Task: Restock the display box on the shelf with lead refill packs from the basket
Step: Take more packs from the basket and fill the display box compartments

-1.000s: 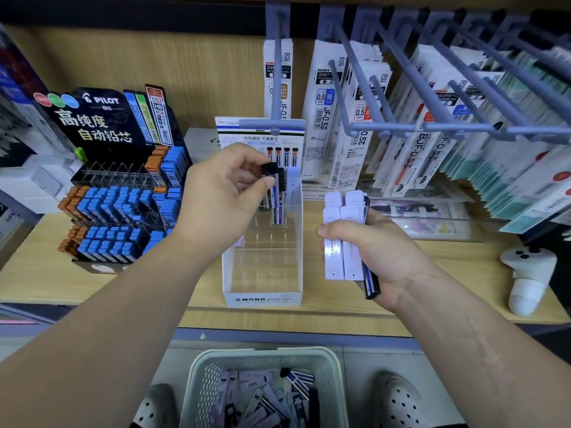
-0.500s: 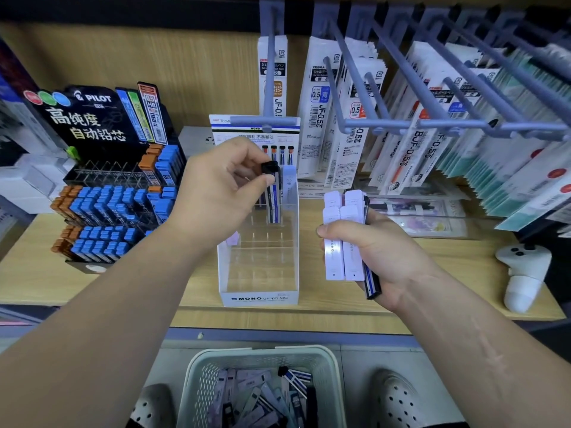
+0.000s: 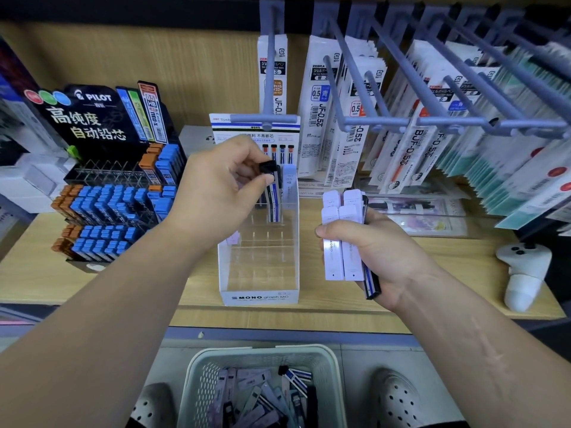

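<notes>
Our left hand (image 3: 222, 193) pinches one pack (image 3: 273, 197) into the box (image 3: 259, 296), mostly empty below it; our right hand (image 3: 374, 257) grips several more (image 3: 341, 239), the basket (image 3: 262, 355) holds plenty.

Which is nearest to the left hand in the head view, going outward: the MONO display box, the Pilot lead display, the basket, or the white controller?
From the left hand:
1. MONO display box, directly under it.
2. Pilot lead display, to its left on the shelf.
3. Basket, below on the floor.
4. White controller, far right end of the shelf.
</notes>
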